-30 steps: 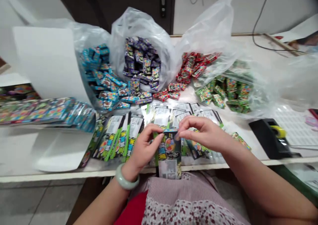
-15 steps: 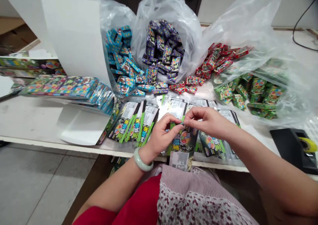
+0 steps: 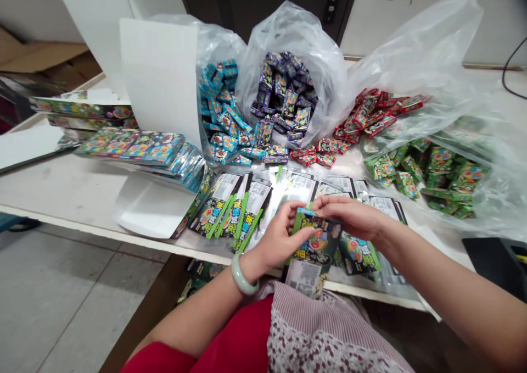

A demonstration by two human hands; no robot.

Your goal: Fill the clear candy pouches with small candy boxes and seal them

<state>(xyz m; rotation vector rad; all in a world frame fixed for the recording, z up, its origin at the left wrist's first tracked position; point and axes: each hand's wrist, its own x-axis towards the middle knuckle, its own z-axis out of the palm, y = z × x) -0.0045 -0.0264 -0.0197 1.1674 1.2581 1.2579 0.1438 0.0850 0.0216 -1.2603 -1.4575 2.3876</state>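
Note:
A black candy packet with bright printing stands at the front edge of the table, close to my body. My left hand grips its left side, thumb lying across the printed front. At its upper right corner my right hand is closed on the top edge, fingertips partly hidden behind it. A narrow blue strip shows at the packet's top between the hands. Similar flat packets with green edges lie fanned out left of my hands, and another packet lies to the right.
Behind the hands, clear plastic bags hold small blue boxes, purple boxes, red boxes and green boxes. Stacked box strips and a white card sheet stand left. A black object sits far right.
The packet's top has come up between my hands, and my right hand has shifted from a fingertip pinch to its upper right edge. The whole view has swung slightly left and up.

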